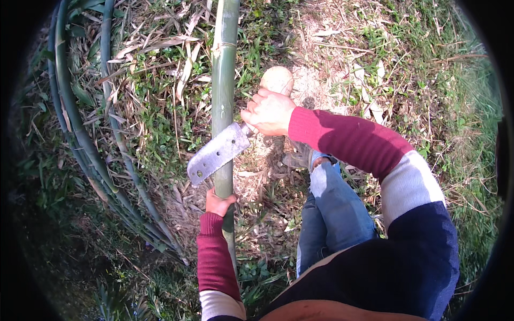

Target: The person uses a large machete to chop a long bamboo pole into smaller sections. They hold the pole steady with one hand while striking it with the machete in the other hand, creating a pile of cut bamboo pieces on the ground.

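Note:
A thick green bamboo pole (224, 80) runs lengthwise through the view, from the top edge down past my left arm. My left hand (218, 203) is closed around its lower part. In my right hand (269, 111) is a broad-bladed chopping knife, gripped by its handle, with a pale rounded end (277, 80) showing beyond my fist. The knife's grey blade (217, 153), pierced by several small holes, lies slantwise across the pole just above my left hand. Whether its edge touches the bamboo I cannot tell.
Several long, curved bamboo stalks (80, 128) lie on the left. Dry leaves and husks (184, 75) cover the grass around the pole. My legs in blue jeans (340, 208) are bent at the right, close to the knife arm. Grass (466, 117) grows at far right.

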Action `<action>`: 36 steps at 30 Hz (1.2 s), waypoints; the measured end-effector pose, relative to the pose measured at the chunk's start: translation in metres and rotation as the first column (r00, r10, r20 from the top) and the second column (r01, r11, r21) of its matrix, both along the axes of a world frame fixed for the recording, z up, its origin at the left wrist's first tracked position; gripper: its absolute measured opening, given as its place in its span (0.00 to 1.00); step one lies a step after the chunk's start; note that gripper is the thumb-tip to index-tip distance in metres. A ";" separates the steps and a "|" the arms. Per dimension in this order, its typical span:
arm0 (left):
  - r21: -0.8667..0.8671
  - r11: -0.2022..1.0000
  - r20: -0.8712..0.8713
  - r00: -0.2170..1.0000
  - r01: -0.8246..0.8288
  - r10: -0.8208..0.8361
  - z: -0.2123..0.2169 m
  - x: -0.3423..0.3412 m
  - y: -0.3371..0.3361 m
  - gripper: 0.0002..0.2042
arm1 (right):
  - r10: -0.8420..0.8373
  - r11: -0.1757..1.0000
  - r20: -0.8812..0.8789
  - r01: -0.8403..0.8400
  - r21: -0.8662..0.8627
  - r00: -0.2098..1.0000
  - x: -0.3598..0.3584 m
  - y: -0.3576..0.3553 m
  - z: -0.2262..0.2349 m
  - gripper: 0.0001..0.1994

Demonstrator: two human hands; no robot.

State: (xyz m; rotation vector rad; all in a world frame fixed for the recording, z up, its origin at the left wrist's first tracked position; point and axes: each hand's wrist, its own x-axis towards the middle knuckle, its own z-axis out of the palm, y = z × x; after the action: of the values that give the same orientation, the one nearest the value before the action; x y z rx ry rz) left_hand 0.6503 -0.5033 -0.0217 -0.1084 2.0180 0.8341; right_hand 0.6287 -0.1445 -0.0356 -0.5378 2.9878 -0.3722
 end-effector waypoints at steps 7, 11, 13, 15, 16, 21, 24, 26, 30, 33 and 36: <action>-0.235 0.972 -0.189 0.981 -0.004 -0.042 0.002 0.013 0.016 0.27 | -0.418 0.908 0.113 0.418 0.024 0.902 -0.036 0.050 0.032 0.08; -0.396 0.918 -0.230 0.970 -0.014 -0.084 0.028 0.022 0.033 0.30 | -0.274 0.960 0.135 0.263 0.097 0.952 -0.030 0.035 0.039 0.09; -0.468 0.884 -0.251 0.960 -0.007 -0.125 0.038 0.024 0.043 0.30 | -0.613 0.789 0.226 0.602 0.122 0.757 -0.058 0.075 0.046 0.12; -0.493 0.870 -0.291 0.943 -0.001 -0.164 0.040 0.020 0.059 0.28 | -0.614 0.786 0.192 0.615 0.066 0.765 -0.048 0.073 0.030 0.12; -0.502 0.865 -0.288 0.943 -0.001 -0.166 0.042 0.020 0.062 0.27 | -0.600 0.800 0.094 0.597 0.065 0.794 -0.039 0.065 0.021 0.11; -0.524 0.852 -0.302 0.934 0.005 -0.192 0.041 0.034 0.058 0.28 | -0.246 0.956 -0.046 0.250 0.154 0.968 -0.012 0.055 0.021 0.14; -0.509 0.861 -0.327 0.926 -0.003 -0.190 0.039 0.037 0.061 0.24 | -0.849 0.528 0.109 0.839 0.130 0.517 -0.052 0.125 0.036 0.15; -0.540 0.842 -0.336 0.917 0.001 -0.216 0.045 0.038 0.066 0.24 | -0.898 0.431 0.146 0.894 0.119 0.414 -0.049 0.144 0.041 0.14; -0.612 0.790 -0.414 0.867 -0.039 -0.278 0.038 0.048 0.071 0.23 | -0.423 0.905 0.158 0.410 0.111 0.892 0.016 0.079 0.033 0.15; -0.637 0.767 -0.503 0.799 -0.085 -0.330 0.036 0.060 0.072 0.22 | -0.126 0.984 0.014 0.123 0.132 0.992 0.015 0.053 0.038 0.14; -0.622 0.771 -0.585 0.737 -0.139 -0.339 0.033 0.068 0.077 0.23 | -0.605 0.791 0.121 0.578 0.200 0.787 -0.039 0.103 0.040 0.11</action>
State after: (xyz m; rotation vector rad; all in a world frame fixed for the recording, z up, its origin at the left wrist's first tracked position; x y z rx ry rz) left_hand 0.7178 -0.4268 0.0116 -0.0682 2.9178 0.0315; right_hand 0.5897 -0.0412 0.0044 0.4570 2.8947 -0.2028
